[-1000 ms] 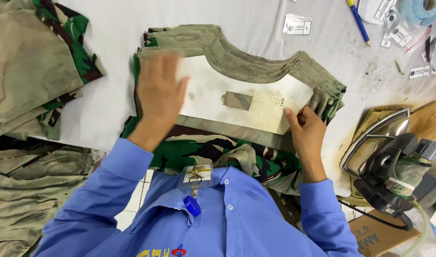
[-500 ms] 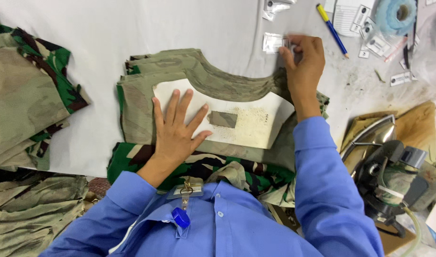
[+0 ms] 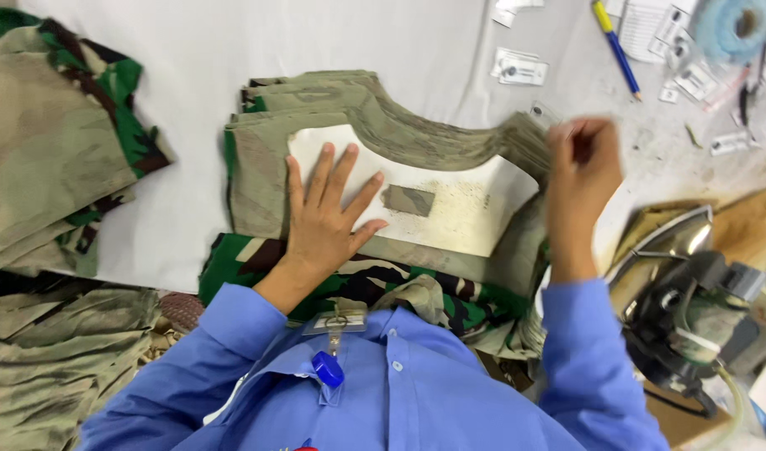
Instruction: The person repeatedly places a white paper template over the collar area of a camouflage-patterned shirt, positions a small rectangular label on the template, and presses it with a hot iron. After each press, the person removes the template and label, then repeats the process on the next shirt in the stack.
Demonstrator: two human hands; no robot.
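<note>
A white card template [image 3: 450, 209] lies on a stack of olive camouflage fabric pieces [image 3: 383, 125] in the middle of the frame, its curved upper edge following the curve of the cloth; a small grey-green patch [image 3: 408, 200] sits on the card near its centre. The step in hand looks like holding the template square on the top piece, and it goes best with the card kept flat, its curve matched to the fabric's curve and no sliding as anything is brought over it.

The left hand [image 3: 324, 221] is spread wide, palm down, fingers fanned across the left half of the template and pressing it to the stack; it grips nothing. The right hand [image 3: 579, 167], at the right end of the stack, is blurred, its fingers curled close together; I cannot tell whether it pinches anything.

Around this: more camouflage pieces at the left edge [image 3: 49, 150], an iron [image 3: 675, 292] at lower right, a blue pen [image 3: 617, 50] and small tags [image 3: 521, 67] along the top.
</note>
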